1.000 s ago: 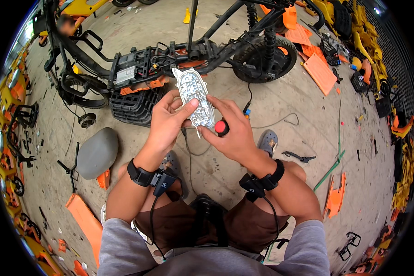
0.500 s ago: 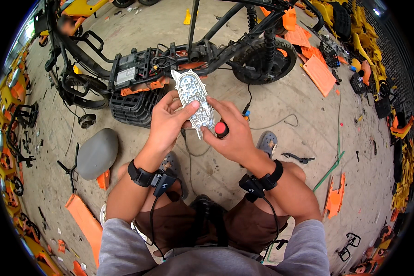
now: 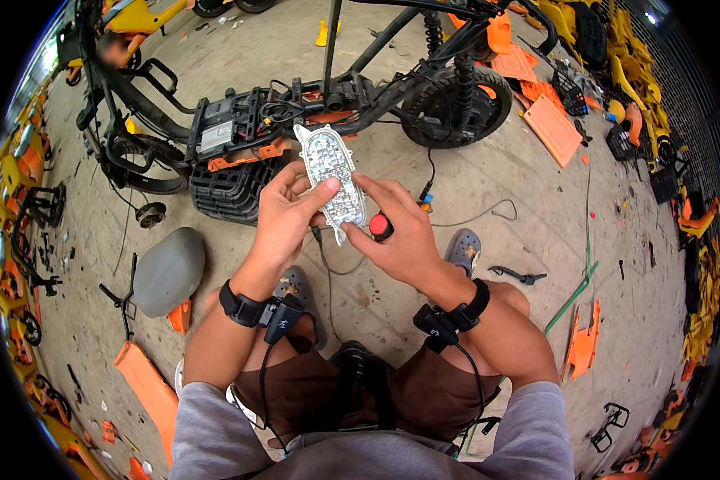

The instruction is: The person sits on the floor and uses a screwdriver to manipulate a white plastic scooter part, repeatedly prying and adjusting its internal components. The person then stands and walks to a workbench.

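Observation:
A lamp unit (image 3: 328, 156) with a shiny, faceted silver inside and a pale rim with small tabs is held up in front of me, tilted. My left hand (image 3: 284, 210) grips its left side, the thumb lying across the silver face and the fingers behind. On the other side, my right hand (image 3: 404, 232) pinches the right edge and lower end between thumb and fingertips. Tucked in that same hand is a black handle with a red end (image 3: 380, 226); the rest of this tool is hidden. Both hands are closed.
A stripped scooter frame (image 3: 252, 120) stands beyond my hands, its wheel (image 3: 456, 108) to the right. A grey rounded cover (image 3: 168, 272) and an orange panel (image 3: 148, 392) lie left. A cable (image 3: 472, 218) trails over the floor. Orange panels (image 3: 554, 132) lie far right.
The lamp unit and both hands have shifted slightly left, and the lamp has turned a little. The grip of both hands stays the same.

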Demonstrator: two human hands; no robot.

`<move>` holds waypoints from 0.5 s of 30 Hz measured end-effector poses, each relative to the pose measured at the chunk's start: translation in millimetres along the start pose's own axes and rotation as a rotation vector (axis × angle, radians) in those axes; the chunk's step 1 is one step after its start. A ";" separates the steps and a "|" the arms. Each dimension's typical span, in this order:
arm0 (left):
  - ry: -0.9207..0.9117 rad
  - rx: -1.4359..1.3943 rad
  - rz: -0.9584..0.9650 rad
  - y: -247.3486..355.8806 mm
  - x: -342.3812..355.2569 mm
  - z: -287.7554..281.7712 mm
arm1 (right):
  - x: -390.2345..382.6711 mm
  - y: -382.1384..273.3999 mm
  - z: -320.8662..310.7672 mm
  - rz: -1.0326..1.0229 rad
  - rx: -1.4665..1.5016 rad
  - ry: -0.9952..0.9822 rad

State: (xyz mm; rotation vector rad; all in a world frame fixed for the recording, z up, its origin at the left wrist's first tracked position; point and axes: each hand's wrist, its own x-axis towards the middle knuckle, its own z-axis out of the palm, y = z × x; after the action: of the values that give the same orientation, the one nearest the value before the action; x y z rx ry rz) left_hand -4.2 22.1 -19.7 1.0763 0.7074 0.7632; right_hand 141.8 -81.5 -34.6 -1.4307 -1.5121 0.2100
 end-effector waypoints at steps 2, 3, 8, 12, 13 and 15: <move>0.008 0.005 0.001 -0.8 -1.5 1.3 | -2.7 -0.4 -0.1 0.011 0.003 -0.007; -0.002 0.005 0.008 -1.0 -0.6 1.1 | -3.2 -0.7 -0.5 0.014 0.003 -0.011; -0.019 0.008 0.016 0.8 -0.8 1.4 | -2.3 -4.9 -2.0 0.073 0.076 -0.019; -0.025 0.017 0.023 -2.1 0.8 -1.0 | -2.6 -4.9 -2.3 0.056 0.075 -0.013; -0.028 0.022 0.023 -2.3 0.8 -1.0 | -2.8 -5.2 -2.3 0.057 0.076 -0.013; -0.030 0.026 0.024 -2.6 0.9 -1.8 | -2.6 -5.9 -2.1 0.057 0.080 -0.016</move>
State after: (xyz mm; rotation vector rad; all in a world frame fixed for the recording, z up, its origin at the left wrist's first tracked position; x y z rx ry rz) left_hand -4.7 23.1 -22.8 1.1198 0.6815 0.7585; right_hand 138.9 -86.4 -30.8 -1.4123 -1.4607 0.3138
